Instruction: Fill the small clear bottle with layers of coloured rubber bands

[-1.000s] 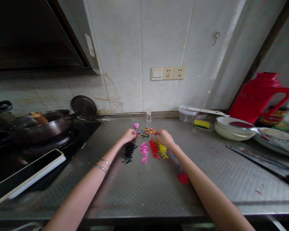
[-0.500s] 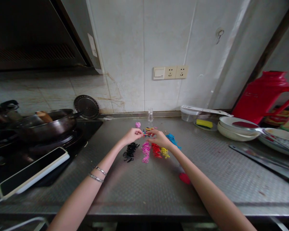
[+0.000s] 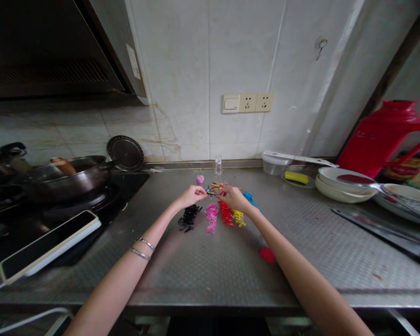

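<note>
Rubber-band pile (image 3: 214,187), multicoloured, sits on counter (image 3: 210,270) btwn L hand (image 3: 192,196) & R hand (image 3: 235,198) — can't tell if either's clamped or apart — w/ single-colour heaps (image 3: 211,218) spaced around, prob. so colours don't mix.

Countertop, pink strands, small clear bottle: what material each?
Countertop: likely stainless steel, satin; grey sheen, embossed pattern.
Pink strands: maybe rubber or soft plastic; thin, looping; finish too small to judge.
Small clear bottle: smooth glass or plastic, can't tell which; see-through with highlights.
</note>
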Demonstrator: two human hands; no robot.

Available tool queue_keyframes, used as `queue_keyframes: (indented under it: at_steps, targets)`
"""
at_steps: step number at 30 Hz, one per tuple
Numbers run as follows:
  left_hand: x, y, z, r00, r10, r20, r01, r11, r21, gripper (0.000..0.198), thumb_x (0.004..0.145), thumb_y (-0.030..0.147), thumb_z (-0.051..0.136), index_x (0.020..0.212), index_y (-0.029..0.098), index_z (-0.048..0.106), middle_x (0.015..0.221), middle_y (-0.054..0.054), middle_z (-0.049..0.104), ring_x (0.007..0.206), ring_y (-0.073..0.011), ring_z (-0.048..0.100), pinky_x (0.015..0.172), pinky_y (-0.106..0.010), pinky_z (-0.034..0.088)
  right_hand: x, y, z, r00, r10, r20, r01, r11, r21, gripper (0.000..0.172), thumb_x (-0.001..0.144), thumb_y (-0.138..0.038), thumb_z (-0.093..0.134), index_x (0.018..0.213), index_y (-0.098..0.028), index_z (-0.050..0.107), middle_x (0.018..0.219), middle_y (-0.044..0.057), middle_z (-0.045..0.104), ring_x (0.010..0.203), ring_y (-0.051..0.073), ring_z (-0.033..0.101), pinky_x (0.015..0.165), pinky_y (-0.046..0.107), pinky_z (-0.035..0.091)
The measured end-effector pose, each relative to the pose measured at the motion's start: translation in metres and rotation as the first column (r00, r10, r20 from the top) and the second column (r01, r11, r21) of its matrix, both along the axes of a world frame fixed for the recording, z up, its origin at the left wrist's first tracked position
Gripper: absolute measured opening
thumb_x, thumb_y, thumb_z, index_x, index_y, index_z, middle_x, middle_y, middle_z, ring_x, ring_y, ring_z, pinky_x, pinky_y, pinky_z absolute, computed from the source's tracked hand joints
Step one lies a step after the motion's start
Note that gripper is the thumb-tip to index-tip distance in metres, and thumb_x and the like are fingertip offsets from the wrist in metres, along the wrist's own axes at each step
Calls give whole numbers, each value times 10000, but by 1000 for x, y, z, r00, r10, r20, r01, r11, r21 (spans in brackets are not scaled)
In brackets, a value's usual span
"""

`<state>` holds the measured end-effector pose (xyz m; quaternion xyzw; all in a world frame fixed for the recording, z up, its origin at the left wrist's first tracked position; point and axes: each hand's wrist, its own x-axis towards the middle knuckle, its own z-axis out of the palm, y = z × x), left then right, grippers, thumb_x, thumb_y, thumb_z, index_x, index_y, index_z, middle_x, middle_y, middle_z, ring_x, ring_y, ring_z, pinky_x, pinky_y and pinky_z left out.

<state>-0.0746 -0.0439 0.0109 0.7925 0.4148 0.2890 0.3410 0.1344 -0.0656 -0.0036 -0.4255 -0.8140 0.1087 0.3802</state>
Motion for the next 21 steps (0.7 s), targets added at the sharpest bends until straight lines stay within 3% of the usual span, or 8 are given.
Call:
queue_keyframes:
  at_steps: [7, 14, 17, 21]
  targets:
    - [-4, 6, -12, 999, 1, -33, -1, 1000, 2, 191, 687, 252, 561, 748, 82, 620, 583, -18, 583, 513, -88, 475, 509, -198, 341, 19, 7, -2, 990, -123, 65, 127, 990, -59, 143, 722, -232, 561, 750, -154, 677, 780, 46, 661, 676, 123, 565, 658, 212, 415]
    - [-2, 3, -15, 992, -101, -78, 104, 994, 23, 203, 655, 259, 583, 745, 97, 664, 651, -32, 629, 589, -109, 521, 566, -205, 370, 24, 7, -4, 976, -46, 211, 66, 994, -92, 176, 729, -260, 539, 767, -184, 694, 799, 23, 670, 681, 116, 568, 663, 196, 412]
    - [-3, 4, -14, 996, -59, -72, 61, 998, 33, 232, 656, 270, 577, 768, 89, 671, 634, -33, 625, 558, -105, 504, 541, -208, 356, 24, 6, -4, 964, -101, 248, 125, 989, -83, 207, 747, -286, 517, 796, -189, 694, 816, 31, 666, 691, 117, 569, 660, 193, 406]
    - [-10, 10, -15, 995, 97, 11, -97, 995, 3, 259, 685, 280, 539, 783, 75, 664, 581, -27, 600, 507, -96, 480, 505, -208, 344, 24, 5, -4, 947, -189, 260, 209, 976, -54, 255, 784, -325, 473, 821, -189, 687, 846, 43, 654, 713, 124, 568, 670, 200, 398]
